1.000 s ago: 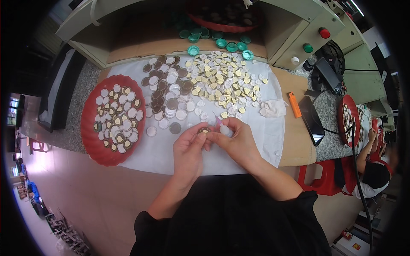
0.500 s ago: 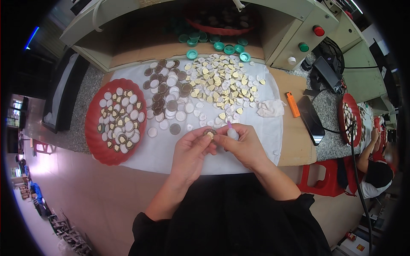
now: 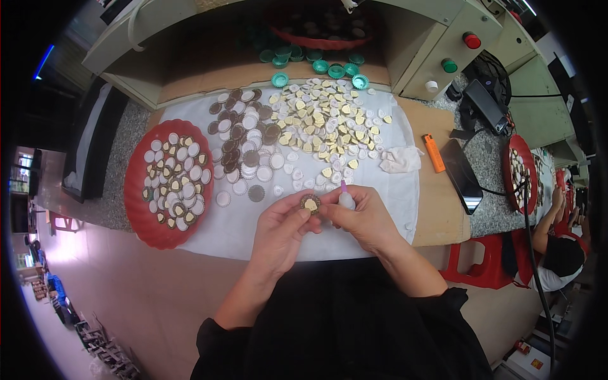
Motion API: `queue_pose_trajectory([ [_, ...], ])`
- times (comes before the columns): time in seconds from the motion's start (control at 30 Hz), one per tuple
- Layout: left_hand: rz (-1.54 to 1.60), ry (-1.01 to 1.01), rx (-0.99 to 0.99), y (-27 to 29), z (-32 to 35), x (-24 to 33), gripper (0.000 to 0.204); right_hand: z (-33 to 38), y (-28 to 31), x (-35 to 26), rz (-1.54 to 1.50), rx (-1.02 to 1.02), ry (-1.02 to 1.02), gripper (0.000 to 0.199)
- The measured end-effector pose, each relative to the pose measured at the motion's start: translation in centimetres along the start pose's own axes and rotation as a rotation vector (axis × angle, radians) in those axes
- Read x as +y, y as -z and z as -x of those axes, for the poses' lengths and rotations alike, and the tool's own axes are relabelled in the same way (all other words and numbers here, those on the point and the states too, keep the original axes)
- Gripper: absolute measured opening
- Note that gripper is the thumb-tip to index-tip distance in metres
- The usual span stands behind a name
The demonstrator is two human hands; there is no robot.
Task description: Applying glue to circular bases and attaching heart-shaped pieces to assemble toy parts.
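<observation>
Between the thumb and fingers of my left hand point(image 3: 278, 231) is a small brown scalloped disc point(image 3: 310, 204), with a gold heart-like piece on its face. My right hand point(image 3: 370, 223) is closed around a small white squeeze bottle point(image 3: 346, 200) whose purple tip points up and away; its thumb and fingertip come close to the disc's right edge. Beyond the hands, on a white cloth point(image 3: 399, 196), lie a heap of small gold and white pieces point(image 3: 329, 120) and, left of it, a pile of brown and white scalloped discs point(image 3: 250, 142).
A red scalloped tray point(image 3: 140, 218) at left holds discs bearing gold pieces. Green cups point(image 3: 336, 71) stand at the back under a shelf. Right lie a crumpled white cloth point(image 3: 401, 159), an orange lighter-like object point(image 3: 434, 153) and a phone point(image 3: 461, 177). A person point(image 3: 560, 253) sits far right.
The disc in my left hand has turned so its gold piece shows more fully, and my right fingertips have drawn slightly back from its face. The view has shifted a little.
</observation>
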State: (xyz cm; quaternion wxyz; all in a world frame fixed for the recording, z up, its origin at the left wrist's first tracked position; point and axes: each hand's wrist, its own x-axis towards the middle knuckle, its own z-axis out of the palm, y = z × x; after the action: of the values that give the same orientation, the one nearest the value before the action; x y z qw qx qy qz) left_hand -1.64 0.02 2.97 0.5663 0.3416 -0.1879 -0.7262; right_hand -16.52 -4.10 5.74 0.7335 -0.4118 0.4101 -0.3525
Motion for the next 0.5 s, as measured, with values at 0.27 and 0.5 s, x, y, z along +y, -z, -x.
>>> queue_pose_trajectory([
  [0.27,-0.025,-0.045,-0.031,-0.6,0.3,0.3,0.024,0.3,0.0,-0.5,-0.022,-0.015,-0.043,0.011],
  [0.5,-0.145,-0.129,-0.009,-1.0,0.3,-0.1,0.024,0.3,0.5,0.0,0.002,-0.048,-0.029,0.011],
])
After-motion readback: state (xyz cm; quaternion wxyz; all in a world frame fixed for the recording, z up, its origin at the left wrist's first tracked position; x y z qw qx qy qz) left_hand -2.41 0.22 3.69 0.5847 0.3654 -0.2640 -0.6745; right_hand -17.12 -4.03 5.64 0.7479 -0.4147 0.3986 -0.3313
